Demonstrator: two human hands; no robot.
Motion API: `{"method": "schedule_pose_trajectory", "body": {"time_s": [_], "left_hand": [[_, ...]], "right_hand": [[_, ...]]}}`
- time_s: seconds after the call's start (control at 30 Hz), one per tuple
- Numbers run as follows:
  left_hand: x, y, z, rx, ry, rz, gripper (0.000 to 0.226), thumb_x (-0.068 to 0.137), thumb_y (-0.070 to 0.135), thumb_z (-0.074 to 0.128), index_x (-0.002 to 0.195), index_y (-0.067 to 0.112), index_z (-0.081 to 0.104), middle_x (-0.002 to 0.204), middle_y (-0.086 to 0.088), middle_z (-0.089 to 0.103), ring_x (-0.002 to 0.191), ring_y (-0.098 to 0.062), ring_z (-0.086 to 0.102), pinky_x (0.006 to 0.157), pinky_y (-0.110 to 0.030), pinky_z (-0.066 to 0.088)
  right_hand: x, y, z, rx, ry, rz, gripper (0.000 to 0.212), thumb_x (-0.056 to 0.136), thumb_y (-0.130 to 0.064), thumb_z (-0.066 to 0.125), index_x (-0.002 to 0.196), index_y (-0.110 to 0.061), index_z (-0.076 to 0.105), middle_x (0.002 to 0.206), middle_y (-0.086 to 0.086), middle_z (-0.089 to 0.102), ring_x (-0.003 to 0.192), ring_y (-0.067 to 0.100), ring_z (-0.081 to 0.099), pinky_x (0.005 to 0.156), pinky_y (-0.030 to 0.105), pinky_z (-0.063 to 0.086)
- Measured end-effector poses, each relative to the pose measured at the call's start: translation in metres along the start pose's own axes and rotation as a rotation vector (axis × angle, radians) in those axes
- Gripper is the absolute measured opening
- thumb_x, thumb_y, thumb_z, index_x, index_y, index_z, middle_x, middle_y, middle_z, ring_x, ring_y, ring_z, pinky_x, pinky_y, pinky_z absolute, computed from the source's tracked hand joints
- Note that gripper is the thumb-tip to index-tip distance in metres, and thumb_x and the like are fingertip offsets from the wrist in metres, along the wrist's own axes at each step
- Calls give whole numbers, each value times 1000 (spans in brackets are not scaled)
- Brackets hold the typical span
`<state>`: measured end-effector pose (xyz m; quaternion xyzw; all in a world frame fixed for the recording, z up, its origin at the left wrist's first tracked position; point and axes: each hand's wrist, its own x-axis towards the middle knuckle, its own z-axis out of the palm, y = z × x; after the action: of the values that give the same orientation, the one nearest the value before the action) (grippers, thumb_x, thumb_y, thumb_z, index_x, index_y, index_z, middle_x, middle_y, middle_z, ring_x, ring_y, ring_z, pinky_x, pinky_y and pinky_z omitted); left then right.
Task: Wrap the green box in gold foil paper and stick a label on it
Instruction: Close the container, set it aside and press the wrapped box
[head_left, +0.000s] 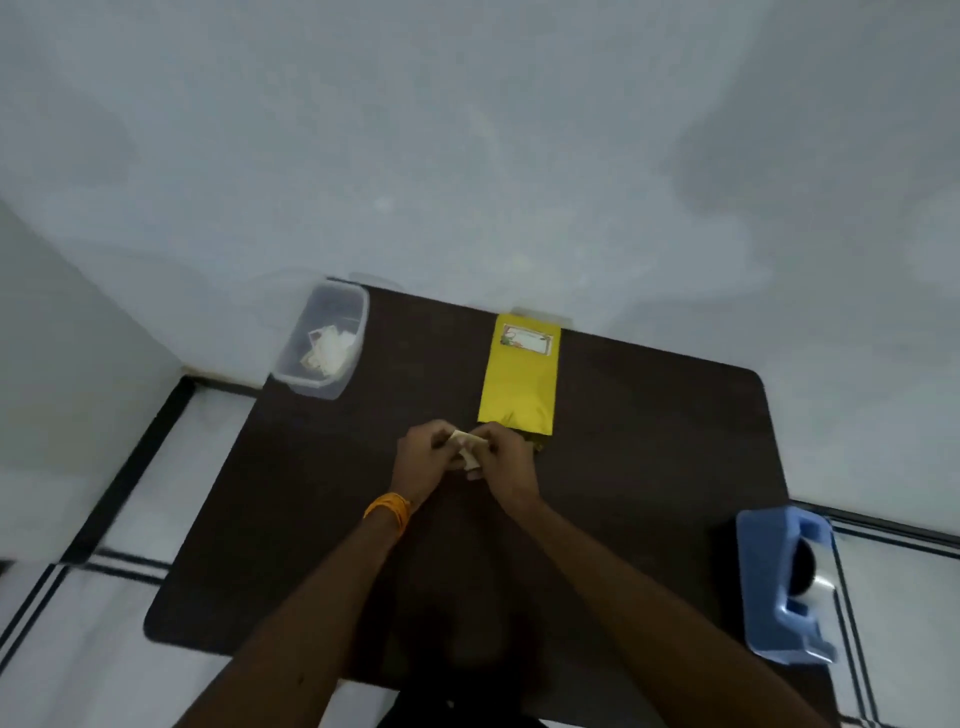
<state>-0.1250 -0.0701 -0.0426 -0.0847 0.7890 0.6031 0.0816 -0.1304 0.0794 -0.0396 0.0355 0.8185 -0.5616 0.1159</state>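
**A:** Where is the box?

**B:** The long box wrapped in gold foil paper (519, 384) lies flat on the dark brown desk (649, 441). Its far end is at the desk's far edge, about midway along, and its near end points toward the desk's middle.

**A:** And the label?

**B:** A white rectangular label with a coloured border (526, 340) is on the box's top face, at the far end.

**A:** The hands?

**B:** They meet just beside the box's near end. The left hand (428, 449) and the right hand (506, 460) each pinch a small pale scrap of paper (467, 447) between curled fingers and thumb. The right hand overlaps the box's near corner, but I cannot tell if it touches it. An orange thread band (388, 512) circles the left wrist.

**A:** Anything else?

**B:** A clear plastic tub (311, 387) stands at the far left corner, holding pale paper pieces (327, 348). A blue plastic stool (774, 582) stands on the floor beside the desk's right edge, toward the near corner.
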Motion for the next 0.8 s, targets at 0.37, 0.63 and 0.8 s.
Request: {"method": "schedule_pose_trajectory", "body": {"time_s": [0.37, 0.63, 0.8], "left_hand": [[51, 110, 90, 97, -93, 253, 9, 86, 9, 73, 82, 14, 66, 74, -3, 71, 65, -13, 70, 53, -25, 57], [62, 136, 147, 200, -82, 296, 13, 77, 8, 79, 75, 17, 70, 74, 2, 71, 73, -12, 69, 64, -40, 60], [56, 152, 203, 237, -91, 304, 11, 75, 7, 81, 78, 13, 73, 76, 0, 72, 75, -14, 70, 68, -42, 61]], "right_hand": [[11, -33, -128, 52, 333, 55, 17, 87, -23, 77, 88, -11, 65, 88, 6, 72, 77, 17, 74, 59, 36, 63], [-4, -36, -201, 179, 229, 132, 13, 93, -3, 60, 98, -1, 72, 99, 16, 73, 85, 23, 75, 77, 35, 63], [-20, -14, -264, 150, 131, 55, 21, 84, -3, 76, 104, 2, 73, 101, 15, 74, 89, 20, 74, 76, 23, 59]]}}
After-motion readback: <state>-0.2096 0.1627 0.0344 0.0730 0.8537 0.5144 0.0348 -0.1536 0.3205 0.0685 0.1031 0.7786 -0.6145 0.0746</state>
